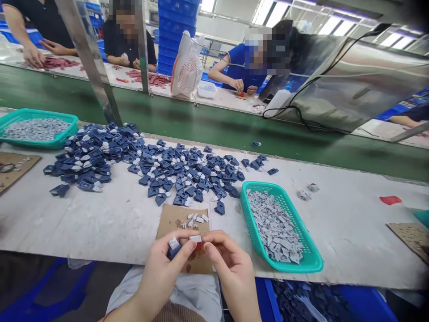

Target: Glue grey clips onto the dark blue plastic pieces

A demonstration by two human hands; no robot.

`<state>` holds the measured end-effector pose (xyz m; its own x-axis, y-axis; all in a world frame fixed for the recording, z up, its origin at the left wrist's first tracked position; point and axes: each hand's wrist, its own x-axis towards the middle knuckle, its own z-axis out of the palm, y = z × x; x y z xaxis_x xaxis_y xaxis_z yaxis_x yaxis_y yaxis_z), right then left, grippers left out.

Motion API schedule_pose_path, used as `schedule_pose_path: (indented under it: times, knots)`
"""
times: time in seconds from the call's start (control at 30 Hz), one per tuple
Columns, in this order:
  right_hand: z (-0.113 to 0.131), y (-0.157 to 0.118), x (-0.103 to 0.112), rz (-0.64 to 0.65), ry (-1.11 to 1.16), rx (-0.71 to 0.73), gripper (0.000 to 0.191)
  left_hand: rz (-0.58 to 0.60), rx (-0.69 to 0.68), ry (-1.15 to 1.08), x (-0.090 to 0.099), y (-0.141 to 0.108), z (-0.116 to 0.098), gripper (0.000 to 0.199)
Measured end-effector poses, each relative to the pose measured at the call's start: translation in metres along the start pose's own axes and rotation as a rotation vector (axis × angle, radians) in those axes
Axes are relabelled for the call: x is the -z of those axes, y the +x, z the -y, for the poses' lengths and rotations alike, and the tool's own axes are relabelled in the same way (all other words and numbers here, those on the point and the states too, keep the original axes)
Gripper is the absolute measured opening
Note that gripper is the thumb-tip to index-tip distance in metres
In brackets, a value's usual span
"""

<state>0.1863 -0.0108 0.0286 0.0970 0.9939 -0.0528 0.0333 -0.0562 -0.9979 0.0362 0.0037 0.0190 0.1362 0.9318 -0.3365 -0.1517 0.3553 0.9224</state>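
My left hand (pixel 161 266) is closed around a dark blue plastic part (pixel 174 252) with a white tip. Between its thumb and forefinger sits a small red piece with a white block (pixel 195 239) on top. My right hand (pixel 234 264) has its thumb and forefinger pinched together at the right end of that block. Whatever those fingertips hold, if anything, is too small to make out. Under both hands lies a brown cardboard pad (pixel 170 219), with several loose white pieces (pixel 197 218) on it.
Dark blue parts (pixel 187 170) lie heaped beyond the pad. A green basket (pixel 281 266) of small grey-white pieces stands at right, another green basket (pixel 63 142) at far left. A green belt (pixel 201 120) runs behind the table. Several people work across it. A blue crate (pixel 372 304) is below right.
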Motion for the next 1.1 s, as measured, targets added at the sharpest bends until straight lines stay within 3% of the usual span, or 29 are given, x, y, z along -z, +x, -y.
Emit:
schedule_pose_path:
  times: [0.13, 0.27, 0.47, 0.57, 0.8, 0.9, 1.0, 1.1]
  knots:
    - [-0.001, -0.006, -0.014, -0.041, 0.088, -0.169, 0.017, -0.050, -0.166, 0.131, 0.003, -0.004, 0.013, 0.026]
    - [0.000, -0.007, -0.019, -0.102, 0.133, -0.213, 0.021, -0.025, -0.234, 0.179, 0.005, -0.005, 0.016, 0.021]
    - [-0.004, 0.001, -0.001, -0.075, 0.120, -0.312, 0.024, 0.011, -0.135, 0.198, 0.017, -0.008, 0.014, 0.036]
    - [-0.009, 0.006, 0.007, -0.083, 0.121, -0.379, 0.029, 0.004, -0.157, 0.232, 0.029, -0.008, 0.015, 0.038]
    - [-0.024, 0.010, 0.005, -0.100, 0.158, -0.481, 0.036, 0.053, -0.103, 0.263, 0.045, -0.008, 0.013, 0.041]
    - [-0.027, 0.010, 0.003, -0.110, 0.160, -0.492, 0.036, 0.011, -0.098, 0.166, 0.045, -0.005, 0.013, 0.037]
    - [-0.027, 0.010, 0.004, -0.126, 0.179, -0.498, 0.036, -0.017, 0.014, 0.004, 0.046, -0.002, 0.014, 0.032]
    - [-0.024, 0.009, 0.005, -0.139, 0.224, -0.503, 0.037, -0.013, 0.087, -0.019, 0.049, -0.001, 0.013, 0.030]
